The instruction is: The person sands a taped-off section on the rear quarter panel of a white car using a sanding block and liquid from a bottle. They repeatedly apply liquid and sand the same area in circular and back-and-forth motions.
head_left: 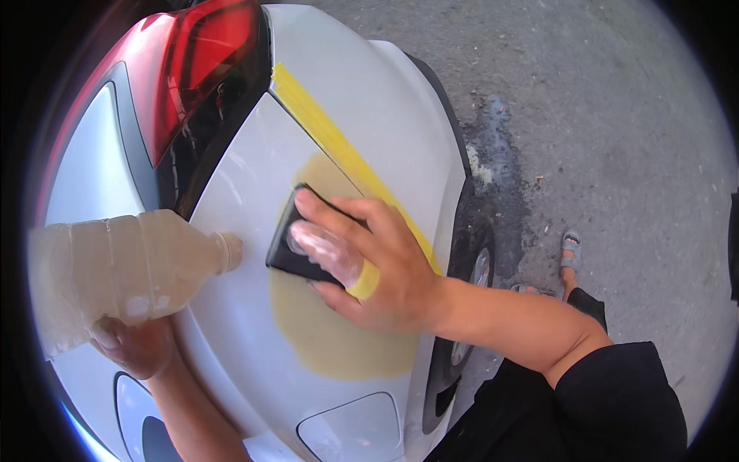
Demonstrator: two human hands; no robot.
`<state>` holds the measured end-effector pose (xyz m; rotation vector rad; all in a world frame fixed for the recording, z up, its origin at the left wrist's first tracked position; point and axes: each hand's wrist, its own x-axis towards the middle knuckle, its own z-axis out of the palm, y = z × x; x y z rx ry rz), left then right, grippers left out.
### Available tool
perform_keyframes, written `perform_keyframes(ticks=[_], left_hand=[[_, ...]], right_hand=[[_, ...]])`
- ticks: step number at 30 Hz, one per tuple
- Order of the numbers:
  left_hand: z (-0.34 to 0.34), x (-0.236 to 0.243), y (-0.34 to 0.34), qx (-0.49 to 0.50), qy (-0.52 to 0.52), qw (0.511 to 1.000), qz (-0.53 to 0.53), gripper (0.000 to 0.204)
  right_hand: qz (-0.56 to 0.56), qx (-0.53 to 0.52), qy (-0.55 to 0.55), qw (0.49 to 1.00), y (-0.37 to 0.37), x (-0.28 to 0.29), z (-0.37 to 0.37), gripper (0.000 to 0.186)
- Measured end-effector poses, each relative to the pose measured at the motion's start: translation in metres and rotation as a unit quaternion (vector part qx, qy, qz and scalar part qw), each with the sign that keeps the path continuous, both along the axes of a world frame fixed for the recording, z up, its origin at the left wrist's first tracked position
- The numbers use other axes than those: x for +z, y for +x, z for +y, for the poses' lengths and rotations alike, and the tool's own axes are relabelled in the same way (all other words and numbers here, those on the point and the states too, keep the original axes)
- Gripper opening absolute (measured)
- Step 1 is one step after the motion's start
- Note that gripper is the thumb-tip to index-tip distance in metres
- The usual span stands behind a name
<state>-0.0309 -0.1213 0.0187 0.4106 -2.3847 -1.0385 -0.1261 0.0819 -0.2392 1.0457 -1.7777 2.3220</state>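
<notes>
My right hand (381, 273) grips a black block (281, 250) on a pale yellowish patch (339, 350) on the white car panel (231, 162). One finger has a whitish covering and yellow tape round it. My left hand (135, 346) holds a large translucent plastic bottle (115, 269) with cloudy contents, on its side with the neck pointing right, beside the patch. A strip of yellow masking tape (312, 115) runs along the panel seam above and right of the block.
A red tail light (200, 54) is at the upper left, a fuel flap (346, 427) below the patch, and a wheel (481, 269) to the right. Grey pavement (616, 138) with a wet stain lies beyond; feet in sandals (570, 250) stand on it.
</notes>
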Motion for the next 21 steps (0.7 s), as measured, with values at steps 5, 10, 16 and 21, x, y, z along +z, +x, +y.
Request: perform_keyframes(ticks=[5, 10, 16, 21], left_hand=[[0.0, 0.004, 0.005, -0.019, 0.034, 0.999, 0.001, 0.071], [0.007, 0.004, -0.001, 0.018, 0.016, 1.0, 0.01, 0.072], [0.012, -0.004, -0.008, -0.028, 0.021, 0.999, -0.019, 0.074], [0.007, 0.0, -0.002, 0.013, -0.001, 1.0, -0.001, 0.074]], right_hand=[[0.052, 0.03, -0.001, 0.998, 0.048, -0.029, 0.044, 0.061], [-0.055, 0.027, -0.016, 0.998, -0.033, 0.02, -0.011, 0.071], [0.034, 0.033, -0.012, 0.999, 0.062, -0.039, 0.048, 0.059], [-0.058, 0.061, -0.017, 0.996, -0.011, 0.0, 0.0, 0.078]])
